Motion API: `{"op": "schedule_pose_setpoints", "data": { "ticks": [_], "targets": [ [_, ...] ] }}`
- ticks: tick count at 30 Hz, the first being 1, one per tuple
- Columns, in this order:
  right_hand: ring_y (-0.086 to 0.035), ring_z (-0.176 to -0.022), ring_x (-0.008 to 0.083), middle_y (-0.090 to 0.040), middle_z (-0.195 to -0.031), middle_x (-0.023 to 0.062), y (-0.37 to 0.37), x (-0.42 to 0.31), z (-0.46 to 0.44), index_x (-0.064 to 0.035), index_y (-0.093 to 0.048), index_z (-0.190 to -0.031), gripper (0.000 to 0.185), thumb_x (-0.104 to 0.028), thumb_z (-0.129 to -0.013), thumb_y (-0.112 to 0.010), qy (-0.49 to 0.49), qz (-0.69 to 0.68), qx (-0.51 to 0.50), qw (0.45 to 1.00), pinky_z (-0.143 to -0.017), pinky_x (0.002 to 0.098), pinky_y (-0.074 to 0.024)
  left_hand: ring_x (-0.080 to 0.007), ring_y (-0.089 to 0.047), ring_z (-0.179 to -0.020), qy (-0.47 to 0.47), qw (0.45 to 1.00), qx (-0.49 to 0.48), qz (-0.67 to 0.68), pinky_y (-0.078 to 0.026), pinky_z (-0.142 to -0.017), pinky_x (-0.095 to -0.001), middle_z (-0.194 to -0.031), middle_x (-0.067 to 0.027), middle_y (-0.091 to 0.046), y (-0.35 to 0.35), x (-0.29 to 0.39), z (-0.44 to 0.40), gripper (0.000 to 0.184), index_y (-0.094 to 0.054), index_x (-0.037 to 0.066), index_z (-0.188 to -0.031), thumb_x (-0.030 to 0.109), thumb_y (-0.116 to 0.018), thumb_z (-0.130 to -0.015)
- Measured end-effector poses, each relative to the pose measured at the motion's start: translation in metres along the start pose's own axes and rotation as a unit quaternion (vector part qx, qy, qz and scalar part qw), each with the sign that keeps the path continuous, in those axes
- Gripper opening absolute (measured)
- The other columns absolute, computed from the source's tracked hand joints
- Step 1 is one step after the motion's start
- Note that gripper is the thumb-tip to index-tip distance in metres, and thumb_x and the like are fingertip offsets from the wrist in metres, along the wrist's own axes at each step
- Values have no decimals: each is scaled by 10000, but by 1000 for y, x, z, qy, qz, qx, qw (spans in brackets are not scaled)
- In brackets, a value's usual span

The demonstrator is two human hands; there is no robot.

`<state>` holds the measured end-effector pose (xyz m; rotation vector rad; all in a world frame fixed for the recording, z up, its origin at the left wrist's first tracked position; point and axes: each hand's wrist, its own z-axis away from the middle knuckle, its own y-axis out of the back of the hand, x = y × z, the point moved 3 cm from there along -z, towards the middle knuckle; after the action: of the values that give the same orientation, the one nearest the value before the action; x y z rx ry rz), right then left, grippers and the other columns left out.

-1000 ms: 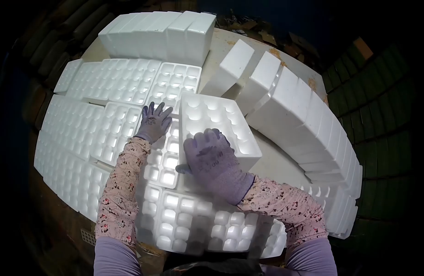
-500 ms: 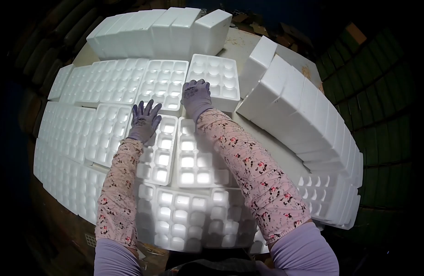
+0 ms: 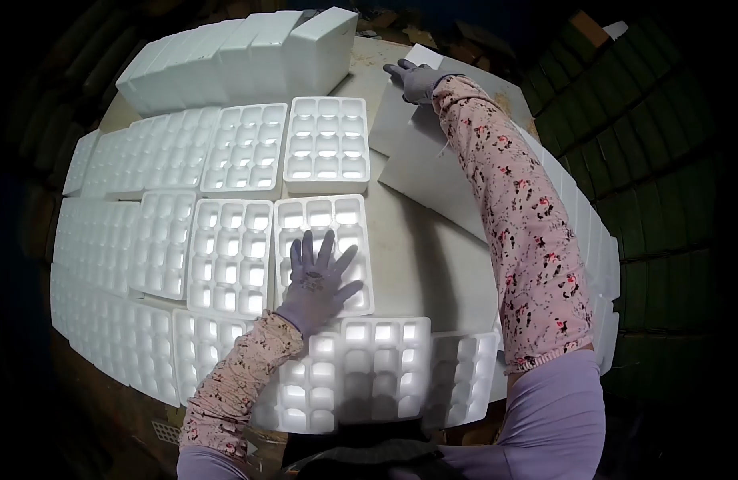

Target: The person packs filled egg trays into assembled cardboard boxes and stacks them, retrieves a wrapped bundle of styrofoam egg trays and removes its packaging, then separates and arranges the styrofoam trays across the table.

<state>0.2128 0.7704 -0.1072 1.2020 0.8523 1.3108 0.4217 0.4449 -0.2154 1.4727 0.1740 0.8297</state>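
My left hand (image 3: 317,280), in a grey glove, lies with fingers spread over a white foam tray (image 3: 325,216) with rows of square hollows. My right hand (image 3: 421,82), gloved the same way, reaches to the far right with its fingers stretched out. It is at the top edge of a white foam tray (image 3: 397,112) standing on its side, at the end of a leaning row. Whether those fingers grip the edge cannot be told. Another tray (image 3: 327,144) lies hollows up beyond my left hand, beside a similar tray (image 3: 245,148).
Several more flat trays (image 3: 229,256) cover the left and front of the pale table (image 3: 417,240). A row of upright foam trays (image 3: 233,56) stands along the back. Another upright row (image 3: 437,172) leans along the right. Dark green stacks (image 3: 649,184) rise beyond the table.
My right hand has left the far flat tray and moved right to the standing tray. My left hand has come nearer and to the right, onto another tray. The camera view has shifted rightward.
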Motion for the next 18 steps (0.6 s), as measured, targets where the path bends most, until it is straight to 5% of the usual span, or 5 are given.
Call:
{"op": "schedule_pose_setpoints", "data": {
  "ticks": [4, 8, 9, 14, 18],
  "targets": [
    [-372, -1312, 363, -316, -1472, 124, 38, -24, 20, -222, -488, -1346, 657, -181, -730, -714, 29, 121, -82, 989, -1061, 452, -367, -490, -67, -1399, -9, 998, 38, -49, 23, -1108, -619, -1529, -228, -146, -37, 2, 2, 637, -331, 240, -1457, 542, -467, -912],
    [-417, -1266, 301, -495, -1278, 103, 80, -51, 68, -138, -648, -1026, 474, -249, -599, -821, 223, 248, 271, 903, -1048, 432, -355, -469, -74, -1406, -27, 995, 69, -64, 29, -1113, -610, -1527, -228, -154, -44, 1, 5, 629, -338, 242, -1454, 543, -460, -915],
    [-348, -1307, 341, -486, -1318, 120, 104, -60, 90, -149, -573, -1182, 560, -408, -703, -701, 233, 255, 282, 895, -1081, 476, -270, -462, -92, -1405, -27, 995, 78, -61, 24, -1117, -603, -1524, -222, -173, -44, 1, 5, 606, -358, 234, -1443, 522, -466, -921],
    [-491, -1173, 302, -560, -1133, 85, 140, -113, 299, -104, -533, -787, 457, -440, -614, -791, 213, -15, 365, 906, -936, 466, -429, -403, -225, -1373, 0, 993, 107, 43, -115, -1144, -523, -1431, -157, -379, -14, -2, -6, 499, -434, 135, -1381, 354, -489, -935],
    [-448, -1176, 336, -511, -1098, 107, 59, -142, 412, -68, -557, -909, 426, -397, -712, -742, 131, -165, 143, 967, -929, 461, -429, -380, -297, -1342, 24, 965, 260, -37, -241, -1108, -506, -1409, -140, -410, 23, -54, -80, 529, -378, 114, -1399, 262, -528, -914]
  ]
}}
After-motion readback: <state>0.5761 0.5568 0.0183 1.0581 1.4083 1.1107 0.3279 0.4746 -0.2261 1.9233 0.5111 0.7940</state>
